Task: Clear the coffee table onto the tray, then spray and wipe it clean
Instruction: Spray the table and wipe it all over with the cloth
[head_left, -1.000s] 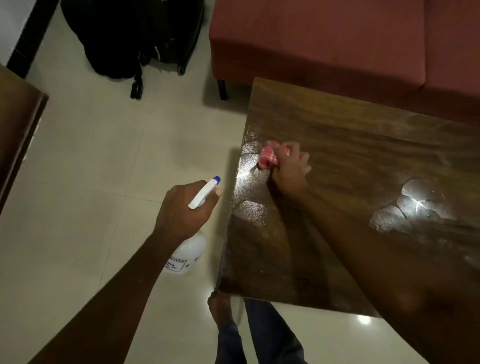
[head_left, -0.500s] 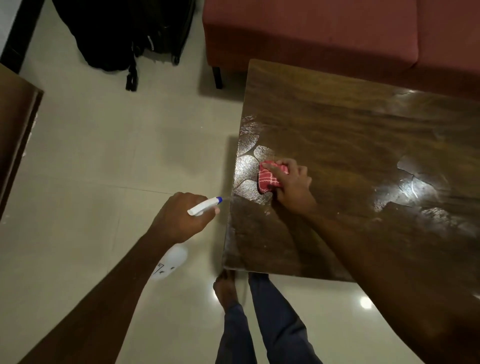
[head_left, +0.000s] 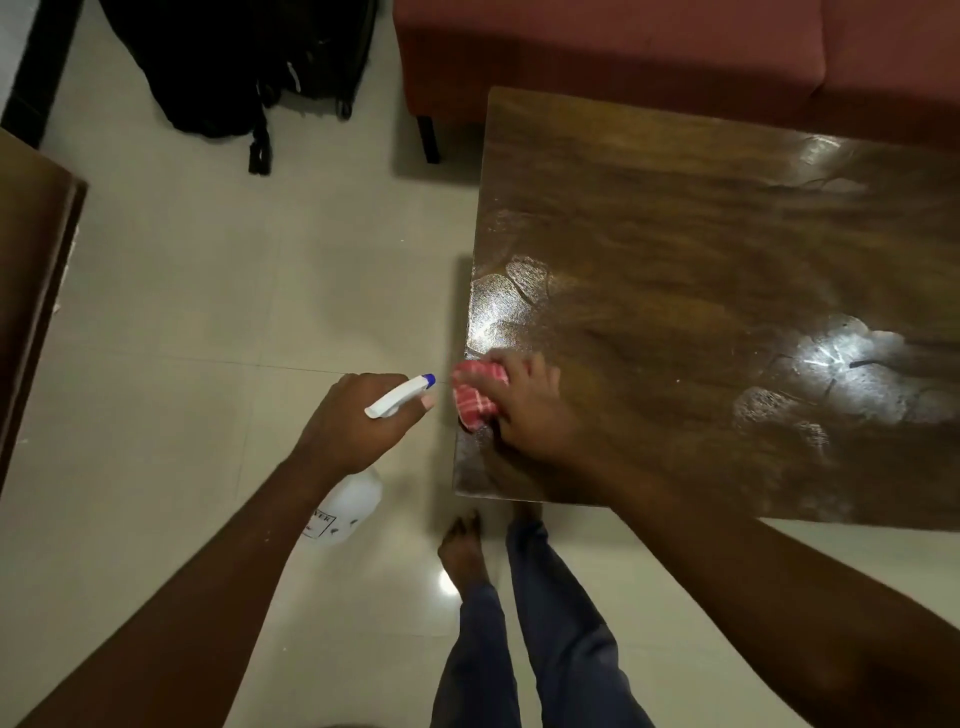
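Red checked cloth (head_left: 475, 397) lies bunched under the right hand (head_left: 530, 410), whose grip presses it onto the wooden bench (head_left: 701, 249) at its left edge, mid-frame. The left hand (head_left: 353, 426) has its grip closed around the spray bottle (head_left: 353, 504), just left of the bench. Wet patches (head_left: 841, 374) at centre right look unwiped; a stroke running past the edge could drag the cloth off onto the floor (head_left: 208, 312).

One coffee table (head_left: 701, 249). One spray bottle (head_left: 353, 504). One red checked cloth (head_left: 475, 397). One sofa (head_left: 623, 47). One black bag (head_left: 234, 67). Two hands: left (head_left: 358, 426), right (head_left: 535, 415).
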